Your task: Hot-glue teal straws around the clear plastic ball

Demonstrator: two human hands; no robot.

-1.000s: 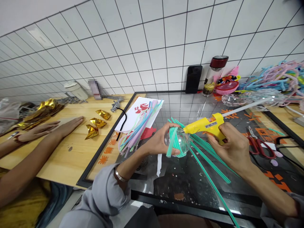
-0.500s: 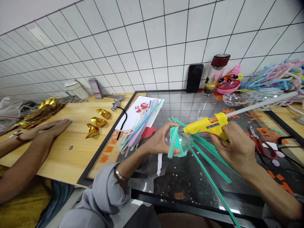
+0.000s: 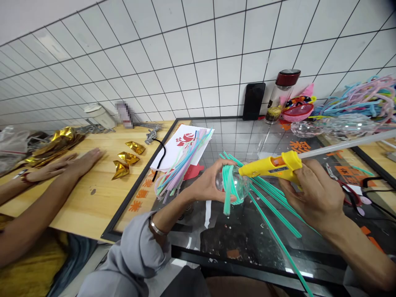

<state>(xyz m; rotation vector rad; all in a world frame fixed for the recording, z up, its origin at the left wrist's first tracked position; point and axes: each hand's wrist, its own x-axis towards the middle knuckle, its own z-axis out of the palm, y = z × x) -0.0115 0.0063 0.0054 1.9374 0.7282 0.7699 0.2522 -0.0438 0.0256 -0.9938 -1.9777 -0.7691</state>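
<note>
"So, where do we locate the clear ball (image 3: 243, 187)?"

"We clamp it in our left hand (image 3: 210, 181), right of the palm, green windings (image 3: 229, 181) around it."

"And our right hand (image 3: 320, 193)?"

"We close it around the glue gun (image 3: 269, 166), nozzle at the ball, contact unconfirmed. Loose strips (image 3: 278, 214) lie between our hands."

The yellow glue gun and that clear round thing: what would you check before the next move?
1. Left hand holding the clear round object: ok.
2. Right hand gripping the glue gun: ok.
3. White glue stick in the gun's back: ok.
4. Green strip flat against the object along its whole length: not ok, one end juts out below.
5. Gun's tip clear of the left hand: cannot tell, close in this view.
6. Gun hot: cannot tell.
</note>
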